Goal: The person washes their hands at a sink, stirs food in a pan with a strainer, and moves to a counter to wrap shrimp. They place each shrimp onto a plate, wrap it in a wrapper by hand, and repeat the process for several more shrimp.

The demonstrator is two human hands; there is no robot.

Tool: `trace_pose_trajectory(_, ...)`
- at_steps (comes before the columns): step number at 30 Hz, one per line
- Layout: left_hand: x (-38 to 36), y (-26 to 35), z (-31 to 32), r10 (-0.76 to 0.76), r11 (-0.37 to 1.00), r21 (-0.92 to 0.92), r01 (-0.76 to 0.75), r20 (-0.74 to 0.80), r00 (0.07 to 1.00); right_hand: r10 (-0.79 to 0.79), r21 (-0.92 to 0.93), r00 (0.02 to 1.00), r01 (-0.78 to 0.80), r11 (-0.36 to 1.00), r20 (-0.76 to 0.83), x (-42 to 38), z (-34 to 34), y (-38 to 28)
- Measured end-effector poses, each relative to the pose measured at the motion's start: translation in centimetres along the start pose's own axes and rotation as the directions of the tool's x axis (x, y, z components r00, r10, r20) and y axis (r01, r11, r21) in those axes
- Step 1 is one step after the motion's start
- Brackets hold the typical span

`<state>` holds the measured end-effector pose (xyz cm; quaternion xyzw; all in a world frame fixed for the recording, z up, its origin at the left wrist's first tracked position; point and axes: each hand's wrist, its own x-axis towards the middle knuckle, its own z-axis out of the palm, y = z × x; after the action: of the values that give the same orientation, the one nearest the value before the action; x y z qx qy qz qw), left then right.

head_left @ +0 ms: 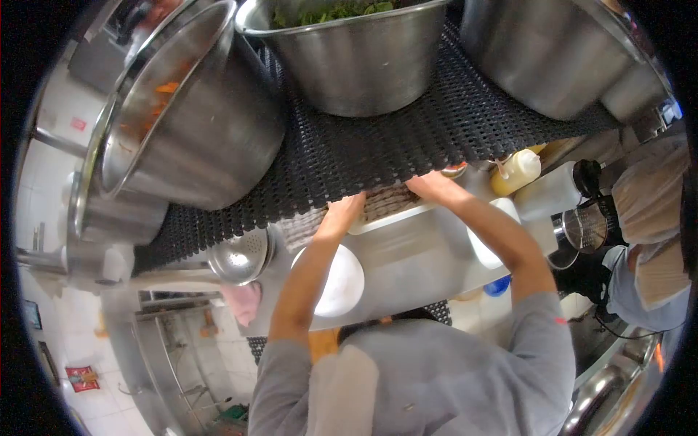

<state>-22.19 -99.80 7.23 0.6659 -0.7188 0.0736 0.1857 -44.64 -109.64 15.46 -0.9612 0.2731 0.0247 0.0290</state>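
Both forearms reach forward, and the edge of a black perforated mat [363, 149] covers the fingertips. My left hand [347, 208] is at the left end of a ridged grey-brown thing [389, 203], whose kind I cannot make out. At its right end is my right hand [432, 187]. The fingers of both hands are mostly hidden, so their grip does not show. Below the ridged thing runs the pale rim of a white tray [392, 219]. A similar ridged grey piece [302, 229] lies left of my left hand. Under my left forearm sits a white round dish [340, 283].
Large steel bowls stand on the matted shelf above: one with orange pieces [211, 138], one with green leaves [349, 65], another steel bowl [545, 58] at right. A colander [240, 258] and pink cloth [242, 301] are left; a squeeze bottle [518, 173] and another person [647, 283] are right.
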Motion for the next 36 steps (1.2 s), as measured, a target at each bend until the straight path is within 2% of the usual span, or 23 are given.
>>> trace_pose_trajectory(2,-0.3,-0.3,0.1,0.022,1.0,0.004,-0.023,0.037,0.999,-0.091,-0.085,0.964,0.072,0.994,-0.249,-0.1,0.9,0.1)
trace_pose_trajectory(3,-0.5,-0.7,0.0,-0.086,0.977,-0.172,0.127,0.227,0.97,-0.09,-0.084,0.966,0.072,0.994,-0.244,-0.2,1.3,0.4)
trace_pose_trajectory(4,-0.9,-0.9,-0.1,-0.152,0.902,-0.309,0.301,0.425,0.892,-0.066,0.013,0.977,0.07,0.997,-0.204,-0.3,0.7,0.3)
trace_pose_trajectory(5,-1.2,-1.1,-0.1,-0.153,0.901,-0.311,0.304,0.427,0.891,-0.044,0.108,0.986,0.063,0.992,-0.163,-0.4,0.0,0.3)
trace_pose_trajectory(6,-1.5,-1.2,-0.2,-0.095,0.94,-0.269,0.211,0.389,0.916,-0.045,0.107,0.986,0.063,0.992,-0.162,-0.5,-0.7,0.1)
trace_pose_trajectory(7,-1.6,-1.2,-0.2,-0.032,0.968,-0.222,0.117,0.353,0.935,-0.01,0.114,0.996,0.021,0.993,-0.093,-0.6,-1.3,-0.2)
trace_pose_trajectory(8,-1.5,-1.3,-0.1,-0.033,0.967,-0.224,0.119,0.353,0.935,0.024,0.12,0.999,-0.021,0.993,-0.023,-0.7,-1.9,-0.4)
trace_pose_trajectory(10,-1.3,-1.5,0.4,-0.147,0.893,-0.316,0.321,0.469,0.871,-0.022,0.128,1.0,0.022,0.992,0.0,-0.8,-2.7,-0.2)
trace_pose_trajectory(11,-1.5,-1.7,0.8,-0.148,0.892,-0.317,0.322,0.469,0.87,-0.064,0.138,0.998,0.061,0.989,0.022,-1.0,-3.3,-0.2)
trace_pose_trajectory(12,-1.8,-1.9,1.1,-0.115,0.946,-0.229,0.229,0.423,0.899,-0.064,0.137,0.998,0.061,0.989,0.023,-1.1,-3.9,-0.2)
trace_pose_trajectory(13,-2.1,-2.2,1.8,-0.075,0.982,-0.134,0.135,0.379,0.922,-0.04,0.108,0.994,0.03,0.994,0.099,-1.4,-5.7,-0.8)
trace_pose_trajectory(14,-2.3,-2.5,2.5,-0.075,0.981,-0.135,0.136,0.38,0.922,-0.014,0.077,0.985,0.001,0.997,0.173,-1.6,-6.6,-1.2)
trace_pose_trajectory(16,-2.4,-2.5,2.8,-0.148,0.959,-0.166,0.229,0.394,0.907,-0.054,0.129,0.99,0.037,0.991,0.131,-2.2,-6.5,-1.0)
trace_pose_trajectory(18,-2.3,-2.0,2.0,-0.135,0.968,-0.134,0.211,0.427,0.894,-0.089,0.175,0.993,0.074,0.982,0.081,-2.6,-6.8,-1.0)
trace_pose_trajectory(20,-2.8,0.3,-1.3,-0.113,0.982,-0.074,0.174,0.507,0.855,0.044,0.259,0.989,-0.081,0.963,0.144,-3.8,-8.5,-2.5)
trace_pose_trajectory(21,-3.4,2.1,-3.9,-0.114,0.981,-0.077,0.177,0.51,0.853,0.043,0.26,0.988,-0.081,0.962,0.149,-4.5,-7.8,-2.7)
trace_pose_trajectory(23,-4.7,5.3,-8.9,0.062,0.962,-0.272,-0.001,0.217,0.974,0.016,0.268,0.997,-0.037,0.963,0.079,-6.1,-5.2,-2.2)
trace_pose_trajectory(24,-6.0,5.5,-8.8,0.063,0.962,-0.273,-0.001,0.217,0.974,0.018,0.268,0.997,-0.038,0.963,0.08,-7.1,-2.5,-1.9)
trace_pose_trajectory(26,-8.1,5.8,-7.9,0.053,0.984,-0.178,0.001,0.298,0.953,-0.14,0.216,0.948,0.206,0.954,-0.286,-8.7,3.6,-1.2)
trace_pose_trajectory(27,-8.9,6.0,-7.4,0.054,0.983,-0.182,0.002,0.3,0.952,-0.139,0.217,0.949,0.204,0.955,-0.282,-9.4,4.8,-1.5)
trace_pose_trajectory(29,-9.8,6.8,-6.7,0.079,0.974,-0.211,-0.077,0.004,0.997,-0.123,0.253,0.925,0.224,0.941,-0.361,-10.4,6.6,-1.8)
trace_pose_trajectory(33,-10.0,7.1,-6.8,0.043,0.974,-0.223,-0.044,-0.011,0.999,-0.082,0.229,0.881,0.21,0.951,-0.466,-10.6,6.7,-2.7)
trace_pose_trajectory(36,-9.7,6.9,-7.0,0.037,0.972,-0.23,-0.035,0.001,0.999,-0.06,0.281,0.879,0.215,0.935,-0.473,-10.2,6.5,-2.5)
